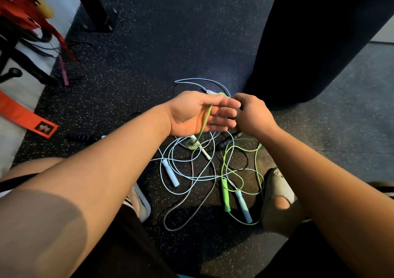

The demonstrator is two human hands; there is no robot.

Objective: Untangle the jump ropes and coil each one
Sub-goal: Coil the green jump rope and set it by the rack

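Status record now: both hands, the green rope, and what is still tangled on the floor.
left hand: open, palm up
green rope: draped across the left palm, one handle hanging below it
right hand: curled at the left fingertips; grip hidden
floor pile: green, light blue and grey ropes crossing each other, with green handle and light blue handle lying among them
coiled: none

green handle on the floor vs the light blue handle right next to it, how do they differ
Colour: the green handle is bright green, the light blue handle pale blue. Pose: the green handle lies nearly straight up and down in the view, the light blue handle slants, its near end swung toward the sandal. Both are slim sticks lying on the speckled floor, side by side.
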